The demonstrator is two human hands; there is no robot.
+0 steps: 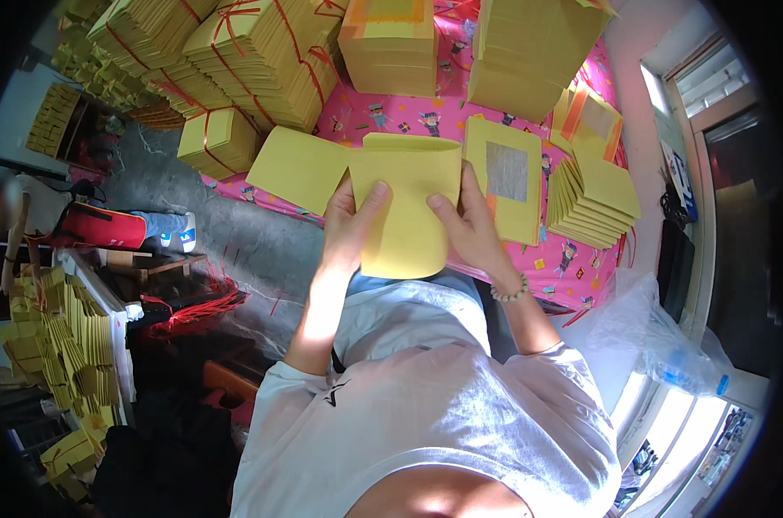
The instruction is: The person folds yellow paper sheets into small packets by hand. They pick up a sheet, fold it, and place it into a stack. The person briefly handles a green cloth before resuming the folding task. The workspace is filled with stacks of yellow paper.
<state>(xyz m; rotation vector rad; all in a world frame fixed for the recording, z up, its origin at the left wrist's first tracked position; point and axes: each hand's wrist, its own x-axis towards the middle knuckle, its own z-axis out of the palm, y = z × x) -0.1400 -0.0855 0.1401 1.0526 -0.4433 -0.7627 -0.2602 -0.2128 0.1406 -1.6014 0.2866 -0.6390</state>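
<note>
I hold a yellow paper sheaf [406,203] tight in my left hand [350,226] and right hand [465,226], over the pink cloth [572,268]. Many tied bundles [253,52] look done; loose stacks [591,203] wait.

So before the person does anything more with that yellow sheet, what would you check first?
1. Left hand has a grip on the curled yellow sheet: ok.
2. Right hand has a grip on its other edge: ok.
3. Sheet free of tears: cannot tell.
4. Flat yellow sheet lies close by on the pink patterned cloth: ok.
5. Fanned pile of folded sheets within easy reach at the right: probably ok.
6. Sheet with the silver square is beside the right hand: ok.
</note>
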